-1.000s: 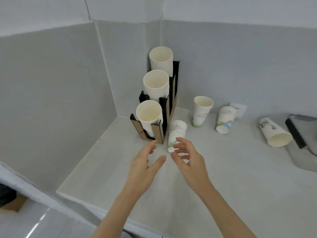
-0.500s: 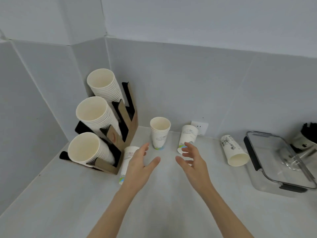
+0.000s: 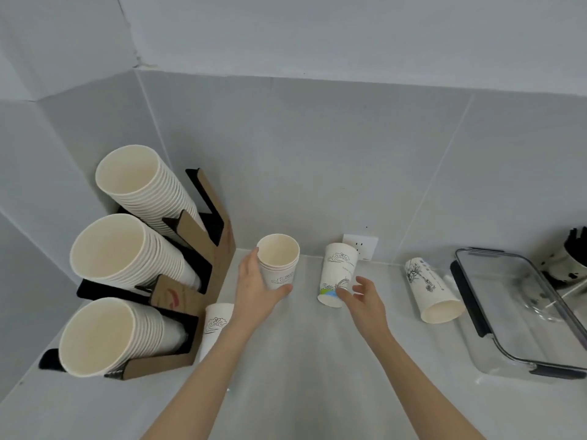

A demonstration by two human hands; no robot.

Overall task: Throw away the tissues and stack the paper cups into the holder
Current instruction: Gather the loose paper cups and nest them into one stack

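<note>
A cardboard cup holder (image 3: 205, 253) stands in the left corner with three slanted stacks of white paper cups (image 3: 127, 246). My left hand (image 3: 256, 289) wraps around a short upright stack of printed cups (image 3: 280, 265) just right of the holder. My right hand (image 3: 362, 300) has its fingers spread, and the fingertips touch the rim of an upside-down cup (image 3: 338, 268). Another cup (image 3: 430, 290) lies on its side farther right. A fourth cup (image 3: 214, 325) lies against the holder, partly hidden by my left forearm. No tissues are in view.
A clear glass dish with black handles (image 3: 479, 296) sits at the right on the grey counter (image 3: 301, 360). A black-and-white container (image 3: 565, 262) stands behind the dish. A wall socket (image 3: 363, 247) is just behind the upside-down cup. Tiled walls close the corner.
The view has swung right and closer. My left hand moved forward and closed around the upright cups. My right hand reached forward to the upside-down cup.
</note>
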